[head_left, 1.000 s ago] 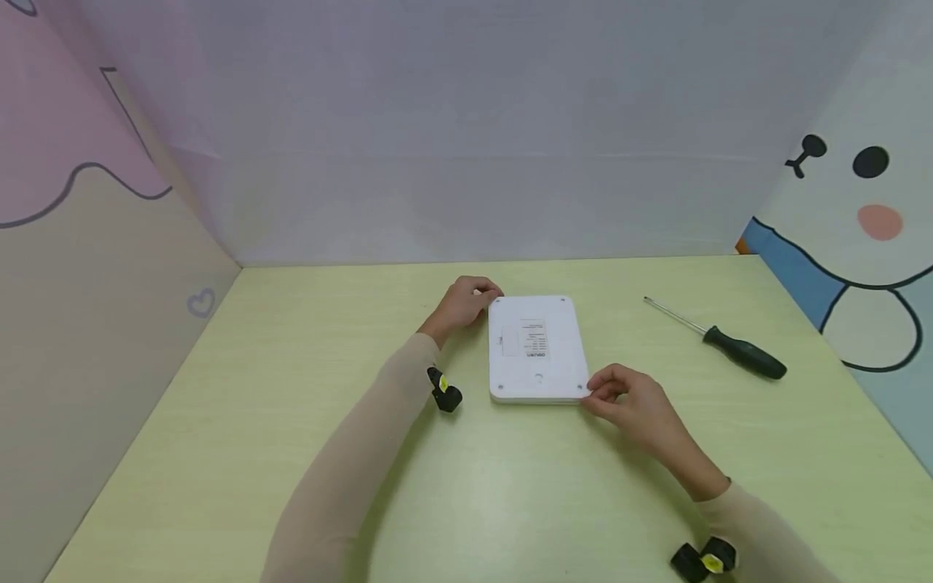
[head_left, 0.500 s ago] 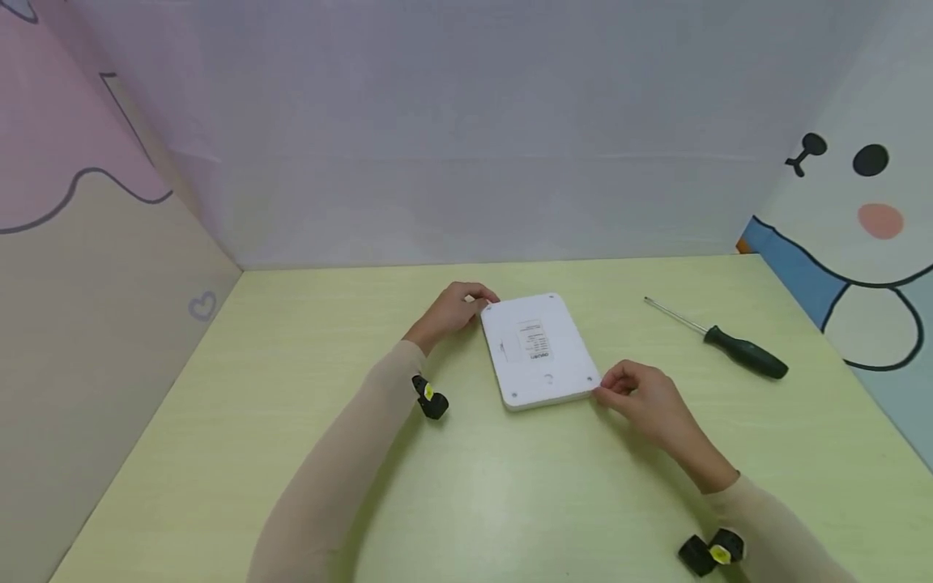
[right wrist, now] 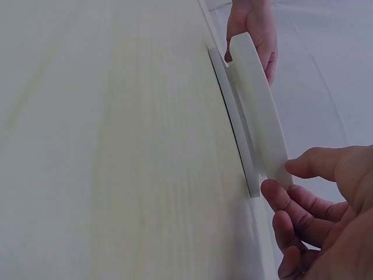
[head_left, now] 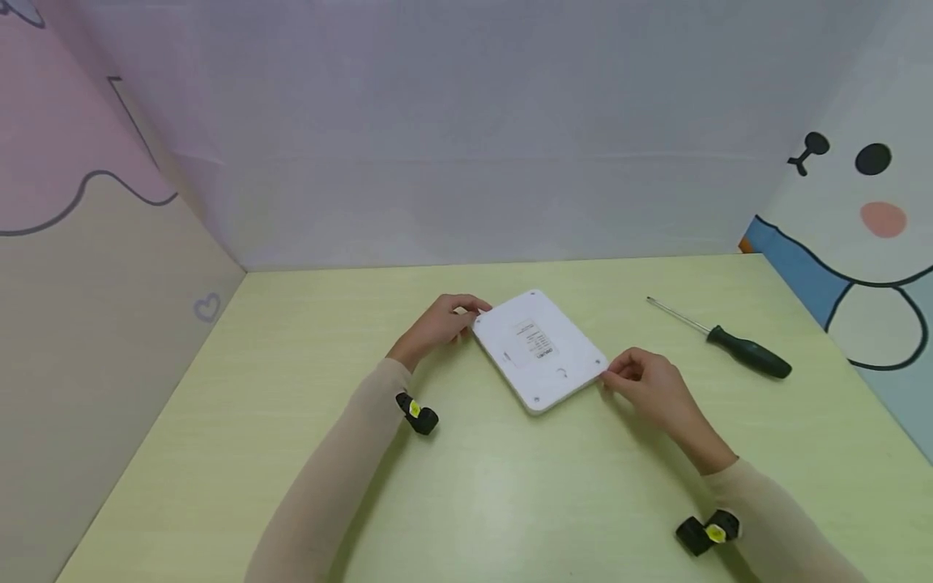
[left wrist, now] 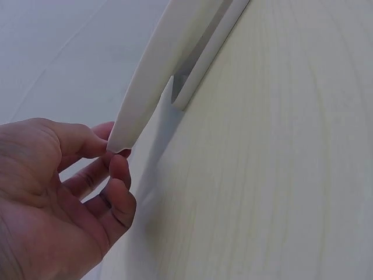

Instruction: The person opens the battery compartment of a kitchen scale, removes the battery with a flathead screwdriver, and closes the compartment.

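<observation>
A flat white rectangular device (head_left: 521, 376) with rounded corners lies turned askew at mid-table, its printed label (head_left: 535, 338) facing up and a small screw or foot near each corner. My left hand (head_left: 437, 322) pinches its far left corner between thumb and fingers. At the opposite, right-hand corner, my right hand (head_left: 652, 389) grips the edge with thumb and fingertips. Seen side-on in the right wrist view, the device has a thick upper body (right wrist: 259, 93) above a thinner plate (right wrist: 233, 116) at the table, with a narrow gap between them.
To the right lies a screwdriver (head_left: 749, 352) with a dark green handle, its metal shaft pointing to the back left. A pale wall (head_left: 466, 162) stands behind the yellowish wooden table (head_left: 219, 453), and printed panels flank both sides.
The device has turned counterclockwise on the table, from nearly straight to askew. My left hand has moved left and slightly toward me; my right has shifted right and slightly away, both keeping their corners.
</observation>
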`<state>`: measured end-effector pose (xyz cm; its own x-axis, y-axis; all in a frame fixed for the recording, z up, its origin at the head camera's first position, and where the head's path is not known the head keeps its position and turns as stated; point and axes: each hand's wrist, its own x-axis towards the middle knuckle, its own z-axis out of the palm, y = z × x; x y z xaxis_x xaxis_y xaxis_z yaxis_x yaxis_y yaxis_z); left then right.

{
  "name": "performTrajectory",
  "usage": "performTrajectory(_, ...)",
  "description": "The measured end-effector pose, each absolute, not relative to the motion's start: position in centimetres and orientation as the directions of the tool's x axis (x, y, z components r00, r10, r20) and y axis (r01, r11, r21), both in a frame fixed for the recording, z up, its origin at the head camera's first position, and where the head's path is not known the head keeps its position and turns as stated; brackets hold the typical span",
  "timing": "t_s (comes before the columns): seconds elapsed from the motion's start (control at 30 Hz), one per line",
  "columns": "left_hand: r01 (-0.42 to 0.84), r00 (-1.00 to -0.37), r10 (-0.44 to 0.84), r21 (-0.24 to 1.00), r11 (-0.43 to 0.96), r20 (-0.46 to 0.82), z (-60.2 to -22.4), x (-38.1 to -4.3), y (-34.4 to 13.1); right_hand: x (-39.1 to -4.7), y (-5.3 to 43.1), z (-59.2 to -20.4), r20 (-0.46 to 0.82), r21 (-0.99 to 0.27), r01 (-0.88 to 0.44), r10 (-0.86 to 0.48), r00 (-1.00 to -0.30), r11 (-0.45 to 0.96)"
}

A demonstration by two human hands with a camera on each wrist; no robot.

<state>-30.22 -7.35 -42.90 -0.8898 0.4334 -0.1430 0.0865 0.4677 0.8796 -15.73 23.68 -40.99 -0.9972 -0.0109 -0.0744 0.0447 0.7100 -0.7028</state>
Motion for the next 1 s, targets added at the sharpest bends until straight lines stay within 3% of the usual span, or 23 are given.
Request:
performTrajectory(0.4,0.058,-0.861,0.472,0.885,0.463,-0.191,-42.6,-29.6,-8.7,-16.6,23.6,-40.9,-0.138,-0.701,0.084,-0.019,-0.99,0.708)
performTrajectory(1.0,0.052,-0.749,0.609,0.894,0.445,-0.259,-42.3,-28.3,-11.1,-18.6,24.5,-41.3,-0.147,-0.734,-0.025,-0.194,-0.97,0.678)
